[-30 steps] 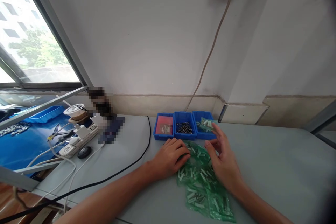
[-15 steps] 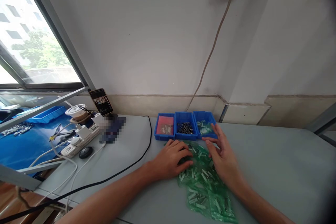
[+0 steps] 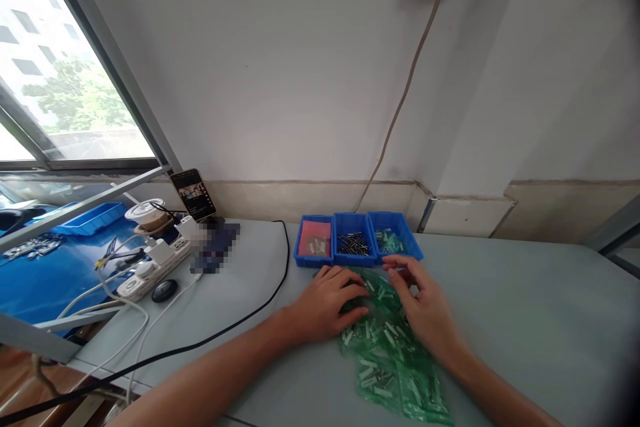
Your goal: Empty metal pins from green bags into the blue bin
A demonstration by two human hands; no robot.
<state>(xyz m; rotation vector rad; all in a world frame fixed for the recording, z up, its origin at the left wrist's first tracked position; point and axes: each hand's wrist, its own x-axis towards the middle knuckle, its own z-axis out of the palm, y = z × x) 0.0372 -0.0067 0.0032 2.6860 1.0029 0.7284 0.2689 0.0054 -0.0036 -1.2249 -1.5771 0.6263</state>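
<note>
A green see-through plastic bag (image 3: pixel 385 347) full of small silvery metal pieces lies on the grey table. My left hand (image 3: pixel 330 303) rests on its upper left part, fingers bent and apart, with the thumb separate. Over the bag's upper right edge is my right hand (image 3: pixel 423 300), its fingers loosely curved and a gap showing between them and the thumb. I see nothing held in it. Just beyond my fingertips stands the right blue bin (image 3: pixel 413 243), with small pale-green and silvery pieces inside.
The middle blue bin (image 3: pixel 355 260) holds dark metal pins, and the left blue bin (image 3: pixel 300 255) holds a pink packet. A black cable (image 3: pixel 240 315) crosses the table. Leftward are a phone (image 3: pixel 194 195), a power strip (image 3: pixel 131 288), a black mouse (image 3: pixel 164 291) and a lidded cup (image 3: pixel 147 213).
My right hand has drawn back from the right bin toward me, and its fingers have curled in from a more stretched pose. My left hand stays on the bag.
</note>
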